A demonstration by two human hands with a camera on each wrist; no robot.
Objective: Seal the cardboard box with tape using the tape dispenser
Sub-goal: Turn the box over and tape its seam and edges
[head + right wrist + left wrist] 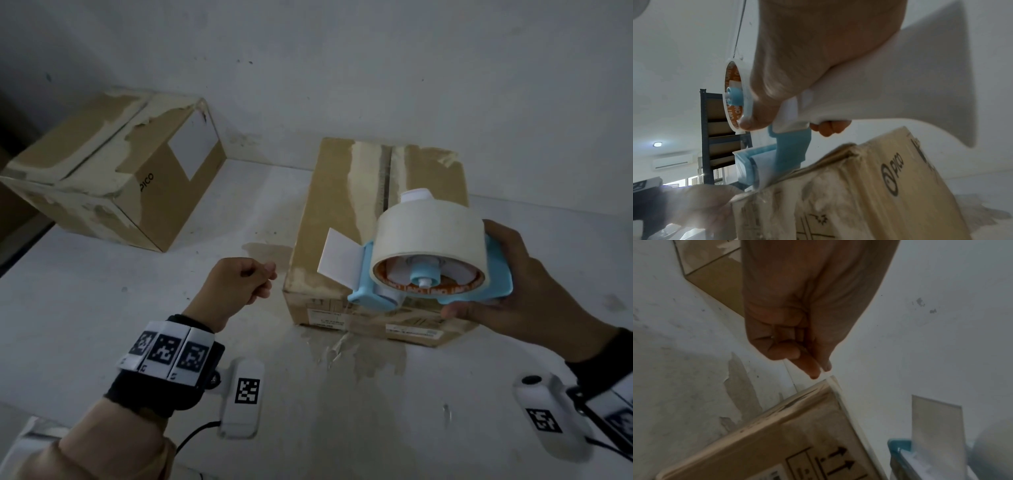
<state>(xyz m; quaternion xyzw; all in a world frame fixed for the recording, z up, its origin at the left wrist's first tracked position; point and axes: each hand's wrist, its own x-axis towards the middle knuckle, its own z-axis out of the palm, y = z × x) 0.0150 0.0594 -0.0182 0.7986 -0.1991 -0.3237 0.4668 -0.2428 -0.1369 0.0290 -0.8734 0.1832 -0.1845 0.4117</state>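
Observation:
A worn cardboard box (329, 212) lies on the white table (137, 308), its top seam running away from me with old tape remains beside it. My right hand (513, 274) grips a blue tape dispenser (370, 291) with a wide cream roll, held just above the box's near end. A white flap (339, 257) sticks out of the dispenser's left side. In the right wrist view the dispenser (791, 149) hangs over the box (869, 194) corner. My left hand (269, 274) hovers left of the box, fingers curled, thumb against index. I see nothing in it (821, 371).
A second taped cardboard box (120, 178) stands at the back left against the white wall. Patches of torn tape residue (359, 356) stick to the table in front of the box. The table's left edge (20, 246) drops off beside the second box.

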